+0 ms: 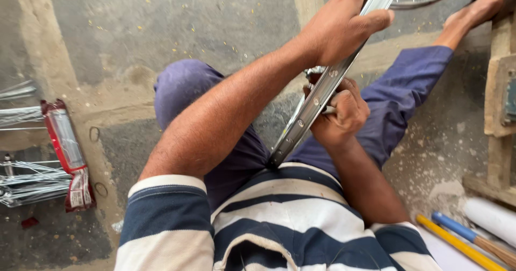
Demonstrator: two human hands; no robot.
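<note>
Silver rim: a shiny metal bicycle wheel rim runs edge-on from the person's lap up to the far right, leaning against the striped shirt.
Left hand: the left hand is wrapped around the rim's far part, thumb laid across its channel.
Right hand: the right hand is fisted tight at the rim's right side, gripping a small tool whose tip meets the rim; its kind I cannot tell.
Floor left: bundles of loose steel spokes beside a red-edged clear packet.
Near right: yellow and blue handles.
</note>
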